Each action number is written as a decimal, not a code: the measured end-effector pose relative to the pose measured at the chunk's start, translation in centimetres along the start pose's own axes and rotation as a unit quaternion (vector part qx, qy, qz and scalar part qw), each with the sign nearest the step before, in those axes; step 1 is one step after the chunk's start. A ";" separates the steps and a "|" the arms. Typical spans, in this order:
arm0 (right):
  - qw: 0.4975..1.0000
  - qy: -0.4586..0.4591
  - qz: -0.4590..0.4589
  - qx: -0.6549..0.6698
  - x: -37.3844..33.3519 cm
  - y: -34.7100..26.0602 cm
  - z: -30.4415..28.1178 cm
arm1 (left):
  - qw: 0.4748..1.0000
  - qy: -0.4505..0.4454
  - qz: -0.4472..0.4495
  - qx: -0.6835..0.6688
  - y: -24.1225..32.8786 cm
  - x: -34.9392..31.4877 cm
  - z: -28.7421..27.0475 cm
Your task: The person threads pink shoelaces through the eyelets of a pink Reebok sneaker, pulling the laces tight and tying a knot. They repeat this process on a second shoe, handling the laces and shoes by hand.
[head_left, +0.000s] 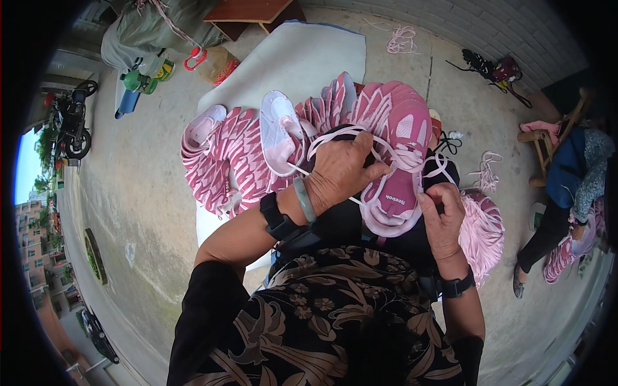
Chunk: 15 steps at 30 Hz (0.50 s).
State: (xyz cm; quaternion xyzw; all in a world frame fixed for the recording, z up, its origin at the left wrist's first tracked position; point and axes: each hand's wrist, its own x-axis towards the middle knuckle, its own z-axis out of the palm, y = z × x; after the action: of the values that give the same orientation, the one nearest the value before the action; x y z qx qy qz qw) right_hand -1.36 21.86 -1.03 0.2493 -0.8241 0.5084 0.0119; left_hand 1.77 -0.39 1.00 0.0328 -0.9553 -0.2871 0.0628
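A pink and white shoe upper (412,138) lies over my lap, its toe away from me and its dark pink tongue (394,196) showing. Pale pink shoelace (386,147) crosses its eyelets and loops out on both sides. My left hand (344,164) is closed in a pinch on the lace at the left edge of the upper. On the other edge, my right hand (443,219) has thumb and fingers drawn together where the lace runs down; its tip is hidden. Behind and left, many more uppers (241,151) are nested in curved rows, with one pale-lined upper (281,132) beside my left hand.
A white sheet (290,55) lies under the rows. Bundled pink laces (484,238) hang at my right; loose laces (402,40) lie on the concrete. Bottles (215,64) stand far left. Another person (573,186) sits at right near a wooden chair (547,145). A motorcycle (72,122) is parked left.
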 end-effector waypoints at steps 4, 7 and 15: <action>0.986 -0.012 -0.110 -0.128 1.9 -1.9 2.2 | 0.991 0.038 0.123 -0.040 0.7 -1.0 1.3; 0.972 -0.047 -0.108 -0.205 2.8 -2.2 4.0 | 0.995 -0.016 0.062 -0.071 0.1 -1.0 1.8; 0.940 -0.093 -0.134 -0.301 4.0 -1.9 5.7 | 0.968 -0.047 0.020 -0.246 -1.5 -1.0 2.3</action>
State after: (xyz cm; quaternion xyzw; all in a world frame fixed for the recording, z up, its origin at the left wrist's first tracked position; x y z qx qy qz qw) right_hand -2.75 14.77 -1.06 0.3882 -0.8952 0.2048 0.0773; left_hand 2.52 -0.22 -1.84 -0.0158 -0.8578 -0.5129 0.0294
